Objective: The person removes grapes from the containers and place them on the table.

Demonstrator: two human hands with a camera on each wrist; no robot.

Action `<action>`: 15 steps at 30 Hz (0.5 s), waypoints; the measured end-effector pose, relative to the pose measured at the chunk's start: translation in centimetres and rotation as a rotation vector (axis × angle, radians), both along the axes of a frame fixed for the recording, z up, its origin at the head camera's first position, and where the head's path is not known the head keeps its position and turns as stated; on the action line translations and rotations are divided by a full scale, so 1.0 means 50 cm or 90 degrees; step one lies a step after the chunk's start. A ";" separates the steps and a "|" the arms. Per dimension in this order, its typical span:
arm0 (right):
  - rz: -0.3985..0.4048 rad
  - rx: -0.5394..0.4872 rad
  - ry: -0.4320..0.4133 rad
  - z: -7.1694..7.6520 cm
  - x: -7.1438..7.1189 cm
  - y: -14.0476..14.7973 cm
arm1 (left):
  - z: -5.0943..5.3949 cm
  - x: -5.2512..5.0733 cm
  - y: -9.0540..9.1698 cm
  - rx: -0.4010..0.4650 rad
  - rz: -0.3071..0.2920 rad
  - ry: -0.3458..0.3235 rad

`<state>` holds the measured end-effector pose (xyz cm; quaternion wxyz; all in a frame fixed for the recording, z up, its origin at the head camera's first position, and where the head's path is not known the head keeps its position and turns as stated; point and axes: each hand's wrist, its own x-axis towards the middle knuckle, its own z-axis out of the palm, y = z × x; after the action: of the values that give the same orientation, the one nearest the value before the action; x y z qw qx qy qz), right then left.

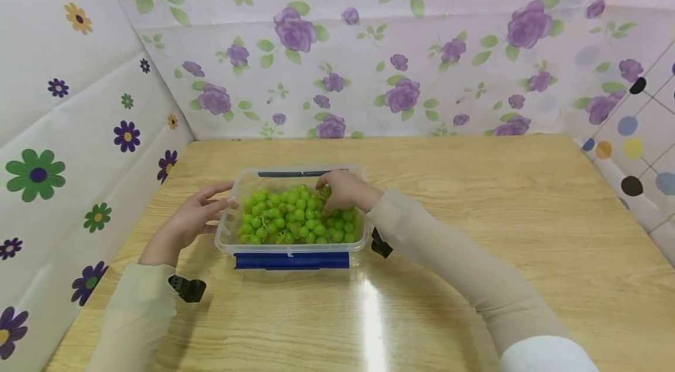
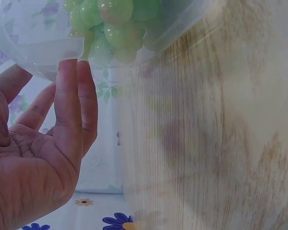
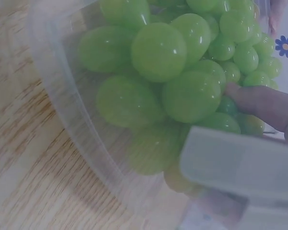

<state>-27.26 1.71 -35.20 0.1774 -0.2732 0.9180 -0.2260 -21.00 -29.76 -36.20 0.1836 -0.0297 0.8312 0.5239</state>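
Observation:
Green grapes fill the clear plastic box, which has blue clips on its long sides. At the box's left end, the left hand touches the wall with its fingers spread and loosely bent; in the left wrist view the hand has its fingertips against the clear box. The right hand reaches inside at the right, thumb and fingers curved round some grapes. In the right wrist view a finger of that hand rests among the grapes, the rest hidden by the box.
The box stands on a wooden table left of its middle. A flowered cloth hangs behind the table, with patterned sheets at the left and right sides. A small black device is worn on each wrist.

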 end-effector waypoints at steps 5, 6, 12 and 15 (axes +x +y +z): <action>0.010 -0.013 -0.004 -0.002 0.000 0.002 | 0.002 0.000 0.001 -0.007 0.005 -0.004; 0.010 -0.015 -0.004 -0.003 0.000 0.002 | 0.002 0.000 0.002 -0.007 0.005 -0.004; 0.008 -0.018 -0.003 -0.007 -0.004 0.002 | 0.001 0.000 0.003 -0.004 0.004 0.000; 0.009 -0.024 0.001 -0.008 -0.006 0.003 | 0.000 -0.001 0.003 -0.003 0.006 0.003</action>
<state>-27.57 1.85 -35.59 0.1729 -0.2834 0.9118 -0.2417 -21.03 -29.61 -36.22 0.1794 -0.0332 0.8328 0.5227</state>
